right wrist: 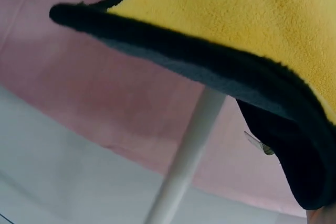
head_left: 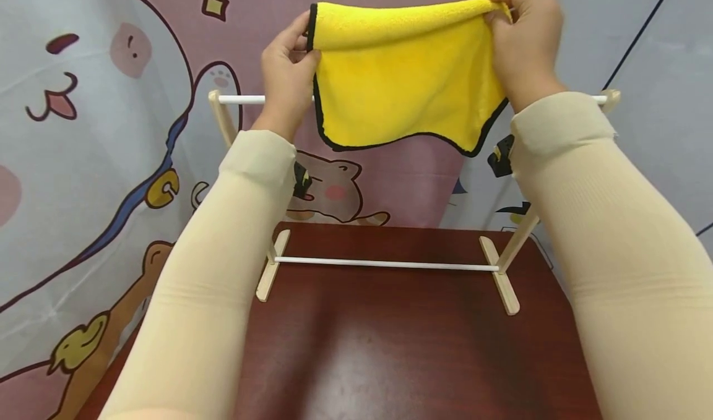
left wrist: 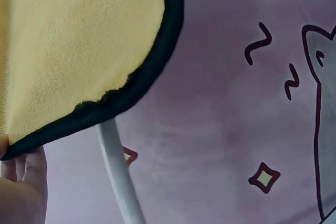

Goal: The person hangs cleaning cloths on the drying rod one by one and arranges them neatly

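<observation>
A yellow towel (head_left: 401,80) with a black edge is stretched between both hands, its lower part hanging in front of the top white bar of a rack. My left hand (head_left: 289,73) pinches its left edge between thumb and fingers. My right hand (head_left: 526,39) pinches the upper right corner. In the left wrist view the towel (left wrist: 84,45) has its dark border in front of the white bar (left wrist: 118,171). The right wrist view shows the towel's yellow face (right wrist: 252,19) and a small tag (right wrist: 260,144) by the dark border, with the bar (right wrist: 189,156) behind.
The rack has wooden side posts and feet (head_left: 504,290) and a low white bar (head_left: 384,263). It stands on a dark red-brown table (head_left: 362,346). Behind hangs a pink and white curtain (head_left: 412,191) with cartoon animals.
</observation>
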`<state>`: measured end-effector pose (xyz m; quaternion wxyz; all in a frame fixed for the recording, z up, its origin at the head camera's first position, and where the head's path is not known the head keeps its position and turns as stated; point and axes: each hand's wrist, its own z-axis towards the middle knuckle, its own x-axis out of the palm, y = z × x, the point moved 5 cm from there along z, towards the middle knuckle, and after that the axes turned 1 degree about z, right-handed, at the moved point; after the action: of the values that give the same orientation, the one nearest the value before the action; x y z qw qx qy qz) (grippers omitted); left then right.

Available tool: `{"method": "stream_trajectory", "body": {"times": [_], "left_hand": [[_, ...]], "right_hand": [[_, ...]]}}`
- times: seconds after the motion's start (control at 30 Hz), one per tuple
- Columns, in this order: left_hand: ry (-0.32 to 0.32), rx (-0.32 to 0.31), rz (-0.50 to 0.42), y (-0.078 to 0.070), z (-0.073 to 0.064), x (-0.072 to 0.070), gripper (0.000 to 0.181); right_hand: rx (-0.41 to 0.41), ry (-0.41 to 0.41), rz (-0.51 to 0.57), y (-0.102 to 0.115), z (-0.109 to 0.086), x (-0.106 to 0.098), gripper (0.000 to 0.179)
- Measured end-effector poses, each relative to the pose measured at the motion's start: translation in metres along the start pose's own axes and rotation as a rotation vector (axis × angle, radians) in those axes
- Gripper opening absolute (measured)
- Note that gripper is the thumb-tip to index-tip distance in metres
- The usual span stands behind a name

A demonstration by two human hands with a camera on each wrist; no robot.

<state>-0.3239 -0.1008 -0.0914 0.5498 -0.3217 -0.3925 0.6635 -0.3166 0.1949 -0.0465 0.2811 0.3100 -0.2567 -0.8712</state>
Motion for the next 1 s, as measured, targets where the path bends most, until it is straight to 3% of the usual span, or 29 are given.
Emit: {"method": "stream_trajectory", "body": {"times": [0.17, 0.33, 0.73, 1.0], "left_hand": [[0.002, -0.075, 0.034, 0.014, 0.009, -0.002, 0.051], [0.016, -0.152, 0.033, 0.029, 0.008, -0.003, 0.052], [0.032, -0.311, 0.098, 0.045, -0.008, -0.007, 0.045], [0.016, -0.371, 0.116, 0.061, -0.021, -0.014, 0.045]], "right_hand": [[-0.006, 0.040, -0.059, -0.007, -0.002, 0.012, 0.026], [-0.032, 0.094, -0.166, -0.018, -0.008, 0.027, 0.027], [-0.034, 0.384, -0.314, -0.038, -0.020, 0.045, 0.037], [-0.065, 0.402, -0.306, -0.045, -0.030, 0.040, 0.039]]}}
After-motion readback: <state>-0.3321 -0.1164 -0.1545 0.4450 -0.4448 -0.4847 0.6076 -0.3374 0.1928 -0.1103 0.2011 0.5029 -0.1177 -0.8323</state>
